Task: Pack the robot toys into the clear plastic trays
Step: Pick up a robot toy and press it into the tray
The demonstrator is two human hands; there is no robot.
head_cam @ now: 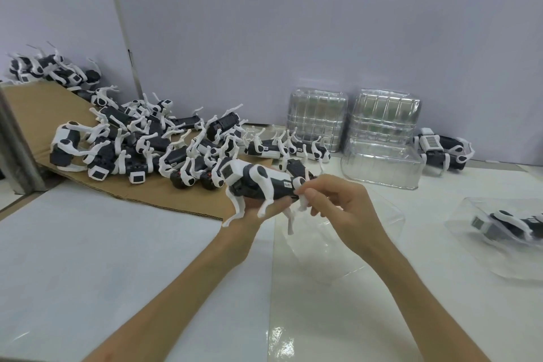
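While left fingers (276,203) cup the glossy robot toy (264,179), right fingers (312,194) pinch its leg (302,200).

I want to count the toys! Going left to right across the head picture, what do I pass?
The pile of robot toys → held robot toy → stacked clear trays → packed tray.

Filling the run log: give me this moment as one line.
left hand holds toy from below | right hand pinches its rear leg | empty tray under hands | packed tray right | toy pile left
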